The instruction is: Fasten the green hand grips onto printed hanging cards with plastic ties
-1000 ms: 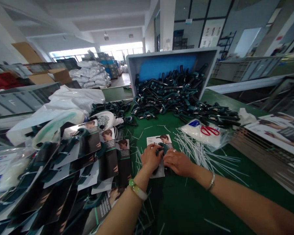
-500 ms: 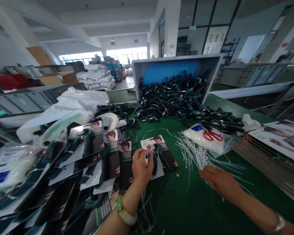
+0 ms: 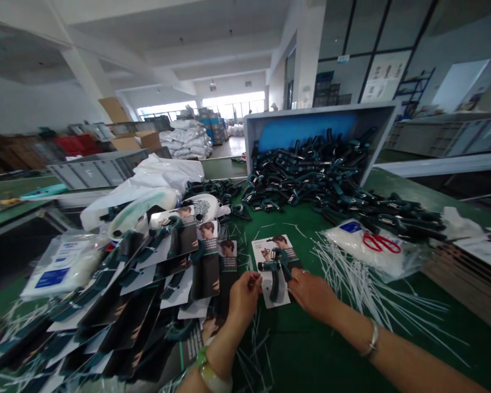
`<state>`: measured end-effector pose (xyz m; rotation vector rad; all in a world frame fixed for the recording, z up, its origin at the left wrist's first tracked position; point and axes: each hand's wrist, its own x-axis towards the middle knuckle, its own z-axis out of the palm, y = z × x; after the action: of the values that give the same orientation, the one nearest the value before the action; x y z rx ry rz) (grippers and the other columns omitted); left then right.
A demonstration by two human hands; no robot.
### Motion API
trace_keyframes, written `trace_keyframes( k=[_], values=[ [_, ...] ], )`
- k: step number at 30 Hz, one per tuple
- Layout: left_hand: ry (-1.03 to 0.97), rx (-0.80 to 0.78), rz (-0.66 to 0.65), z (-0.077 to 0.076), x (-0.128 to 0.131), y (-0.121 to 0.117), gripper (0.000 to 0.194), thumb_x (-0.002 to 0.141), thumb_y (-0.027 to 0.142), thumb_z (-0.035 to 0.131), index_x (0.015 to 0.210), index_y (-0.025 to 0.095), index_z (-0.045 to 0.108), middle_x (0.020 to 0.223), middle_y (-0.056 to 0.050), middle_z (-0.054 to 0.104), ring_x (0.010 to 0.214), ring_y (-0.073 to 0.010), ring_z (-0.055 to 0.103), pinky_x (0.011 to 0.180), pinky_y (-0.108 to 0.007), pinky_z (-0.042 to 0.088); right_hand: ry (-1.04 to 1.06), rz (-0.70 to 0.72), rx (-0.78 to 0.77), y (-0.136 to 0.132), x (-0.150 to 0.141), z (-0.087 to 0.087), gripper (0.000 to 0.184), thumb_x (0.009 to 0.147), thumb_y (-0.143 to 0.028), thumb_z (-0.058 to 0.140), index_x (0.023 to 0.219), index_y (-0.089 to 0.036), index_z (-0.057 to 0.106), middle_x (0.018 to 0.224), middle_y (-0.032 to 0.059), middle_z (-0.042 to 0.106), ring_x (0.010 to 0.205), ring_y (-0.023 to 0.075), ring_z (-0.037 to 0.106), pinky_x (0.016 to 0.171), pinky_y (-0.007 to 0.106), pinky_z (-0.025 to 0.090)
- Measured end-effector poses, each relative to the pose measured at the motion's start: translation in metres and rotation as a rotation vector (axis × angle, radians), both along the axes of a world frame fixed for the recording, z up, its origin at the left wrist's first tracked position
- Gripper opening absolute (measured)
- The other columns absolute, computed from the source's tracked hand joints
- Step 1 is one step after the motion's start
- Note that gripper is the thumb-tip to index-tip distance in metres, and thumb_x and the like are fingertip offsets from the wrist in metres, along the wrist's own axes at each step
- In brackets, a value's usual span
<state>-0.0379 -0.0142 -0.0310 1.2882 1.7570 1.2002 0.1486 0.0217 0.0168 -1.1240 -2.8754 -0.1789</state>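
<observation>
A printed card (image 3: 260, 245) lies on the green table in front of me. On it rests a dark green hand tool (image 3: 275, 286) with curved handles and a shiny metal part. At the card's left edge, my left hand (image 3: 244, 297) is closed in a pinch; what its fingertips hold is too small to make out. My right hand (image 3: 314, 295) is closed at the card's right edge, beside one of the tool's handles, with its fingertips partly hidden. Thin white plastic ties (image 3: 352, 281) lie spread to the right of my right hand.
Carded tools (image 3: 207, 270) are piled on the left. A grey bin (image 3: 251, 134) lies tipped at the back, with many loose tools (image 3: 311, 169) spilling out. Red scissors (image 3: 381, 243) lie on a clear bag (image 3: 352, 248). A white tub (image 3: 210, 201) and stacked cards (image 3: 462, 248) flank the work.
My right hand went from the card to the white ties, then came back to the card's right edge. My left hand shifted off the tool to the card's left edge. The view swung left.
</observation>
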Motion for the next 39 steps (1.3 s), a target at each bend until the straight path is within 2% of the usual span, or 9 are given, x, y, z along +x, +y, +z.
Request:
trace_keyframes(
  k=[6,10,12,16,19,22,26,33,39],
  values=[
    [0.031,0.047,-0.13,0.002,0.017,0.008,0.019,0.078,0.022,0.051,0.091,0.017,0.064,0.077,-0.001,0.069,0.064,-0.0129,0.064,0.06,-0.023,0.051,0.115,0.2,0.048,-0.013,0.001,-0.007,0.014,0.083,-0.016,0.044,0.083,-0.018,0.058,0.085,0.0061,0.058,0.076,0.0173,0.053,0.057,0.025,0.038],
    [0.089,0.078,-0.134,0.004,0.017,0.005,0.024,0.077,0.013,0.05,0.093,0.019,0.067,0.094,-0.005,0.068,0.085,-0.0147,0.062,0.078,-0.028,0.049,0.158,0.331,0.068,-0.019,-0.001,-0.024,0.019,0.082,-0.011,0.041,0.087,-0.016,0.059,0.082,0.007,0.061,0.073,0.0171,0.055,0.057,0.025,0.038],
    [0.13,0.104,-0.148,0.006,0.015,0.003,0.025,0.077,0.011,0.05,0.093,0.02,0.067,0.095,-0.005,0.067,0.09,-0.0147,0.06,0.084,-0.028,0.046,0.269,0.273,0.078,-0.016,-0.002,-0.028,0.02,0.085,-0.012,0.039,0.09,-0.016,0.059,0.083,0.0079,0.062,0.075,0.0173,0.055,0.061,0.026,0.04],
    [0.256,0.145,-0.224,0.009,0.015,0.002,0.025,0.08,0.016,0.049,0.099,0.021,0.065,0.091,-0.004,0.068,0.085,-0.0144,0.061,0.08,-0.027,0.047,0.585,0.014,-0.033,-0.003,-0.007,-0.022,0.02,0.089,-0.022,0.037,0.086,-0.017,0.056,0.082,0.0068,0.061,0.08,0.0172,0.057,0.07,0.028,0.043],
    [0.306,0.126,-0.172,0.011,0.017,0.003,0.024,0.08,0.017,0.05,0.099,0.019,0.064,0.091,-0.004,0.068,0.081,-0.0148,0.062,0.076,-0.026,0.047,0.721,-0.056,-0.147,0.001,-0.012,-0.02,0.019,0.089,-0.026,0.038,0.084,-0.018,0.055,0.08,0.0049,0.062,0.076,0.0161,0.058,0.069,0.028,0.045],
    [0.364,0.124,-0.16,0.013,0.019,0.004,0.019,0.08,0.018,0.052,0.09,0.02,0.067,0.09,-0.004,0.069,0.083,-0.0156,0.062,0.076,-0.025,0.046,0.733,-0.105,-0.186,0.0,-0.014,-0.023,0.017,0.087,-0.027,0.042,0.087,-0.018,0.057,0.084,0.0056,0.064,0.079,0.0176,0.06,0.071,0.03,0.046],
    [0.41,0.15,-0.205,0.018,0.021,0.004,0.018,0.08,0.018,0.053,0.087,0.022,0.068,0.087,-0.002,0.07,0.081,-0.0156,0.062,0.074,-0.024,0.046,0.723,-0.152,-0.154,0.0,-0.014,-0.028,0.02,0.086,-0.027,0.043,0.092,-0.019,0.06,0.089,0.0062,0.067,0.083,0.0186,0.062,0.074,0.032,0.048],
    [0.475,0.179,-0.253,0.023,0.024,0.005,0.021,0.081,0.015,0.05,0.088,0.023,0.069,0.086,-0.003,0.069,0.08,-0.0151,0.061,0.072,-0.023,0.046,0.697,-0.114,-0.122,0.001,-0.012,-0.028,0.023,0.087,-0.024,0.04,0.094,-0.02,0.062,0.091,0.0066,0.067,0.086,0.0179,0.061,0.076,0.031,0.048],
    [0.425,0.165,-0.216,0.021,0.026,0.006,0.021,0.08,0.016,0.051,0.089,0.021,0.069,0.088,-0.004,0.07,0.082,-0.0162,0.062,0.076,-0.026,0.047,0.648,-0.118,-0.131,0.002,-0.012,-0.031,0.023,0.087,-0.022,0.041,0.095,-0.02,0.063,0.092,0.0061,0.067,0.086,0.0177,0.061,0.077,0.031,0.048]
  ],
)
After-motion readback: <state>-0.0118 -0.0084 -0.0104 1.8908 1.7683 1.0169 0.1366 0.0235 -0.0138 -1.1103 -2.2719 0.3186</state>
